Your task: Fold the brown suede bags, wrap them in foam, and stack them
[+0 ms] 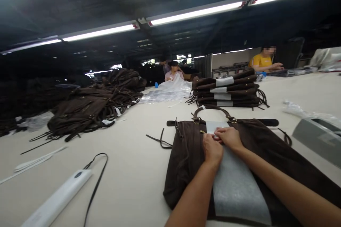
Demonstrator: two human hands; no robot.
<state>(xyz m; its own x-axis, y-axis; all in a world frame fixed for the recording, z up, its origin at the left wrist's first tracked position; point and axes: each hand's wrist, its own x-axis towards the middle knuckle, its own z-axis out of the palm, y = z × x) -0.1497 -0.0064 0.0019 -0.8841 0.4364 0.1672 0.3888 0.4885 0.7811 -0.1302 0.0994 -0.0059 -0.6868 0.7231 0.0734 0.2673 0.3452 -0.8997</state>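
A dark brown handbag (186, 170) lies flat on the table in front of me, its curved handle (211, 108) pointing away. Down its middle runs a band of pale, translucent wrapping paper (237, 188). Near the top of the band, just below the handle, my left hand (212, 148) and my right hand (229, 137) meet with fingertips pinched together on the paper. Both hands are closed, the right one slightly farther away. A small brass-coloured zip pull (202, 132) shows beside the left fingers. The fingertips partly hide the spot they grip.
Wrapped brown bags are stacked (223, 90) beyond mine, with a loose bag pile (82, 108) to the left. A white handheld device (60, 198) with a black cord lies front left; a grey dispenser (318, 138) stands right. Clear plastic (170, 90) and co-workers are farther back.
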